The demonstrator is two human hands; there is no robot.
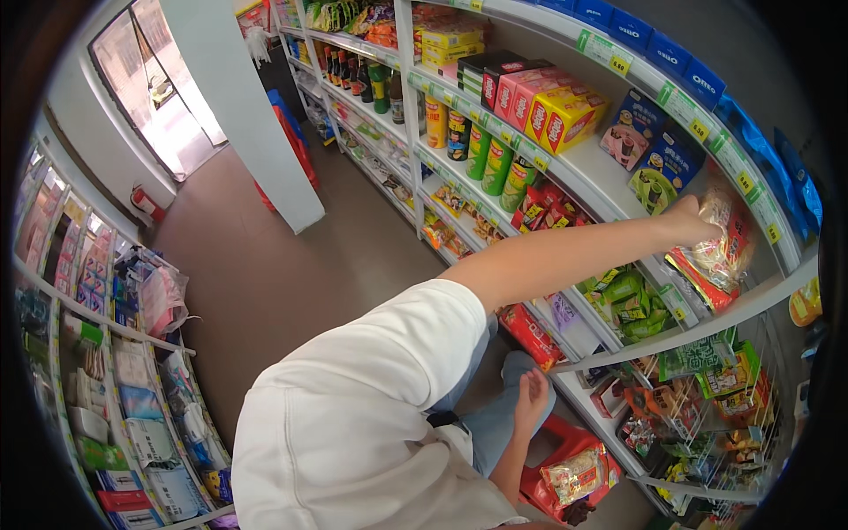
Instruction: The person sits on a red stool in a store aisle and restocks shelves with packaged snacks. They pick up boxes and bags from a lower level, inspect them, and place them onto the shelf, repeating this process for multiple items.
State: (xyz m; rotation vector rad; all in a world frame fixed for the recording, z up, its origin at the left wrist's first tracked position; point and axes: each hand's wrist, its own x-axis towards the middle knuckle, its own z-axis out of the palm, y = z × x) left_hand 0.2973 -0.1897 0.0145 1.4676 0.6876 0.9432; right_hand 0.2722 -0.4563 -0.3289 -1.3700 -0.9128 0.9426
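My left hand (689,222) reaches right into a shelf and grips a clear-and-red package of what looks like dried noodles (721,242). Its fingertips are partly hidden behind the package. Another red-edged package (702,281) lies just under it on the shelf. Low in front of my body, my right hand (531,394) is beside my jeans-covered knee (520,364), with nothing visible in it and its fingers loosely apart. Below that hand, a red shopping basket (556,432) holds a similar noodle package (575,476) and a small dark item (578,513).
Blue-and-green snack boxes (666,171) stand beside my left hand. A white shelf upright (682,331) curves between the sections, near wire racks of packaged snacks (715,404). A white pillar (245,119) and stocked shelves (132,411) border the grey floor (265,265).
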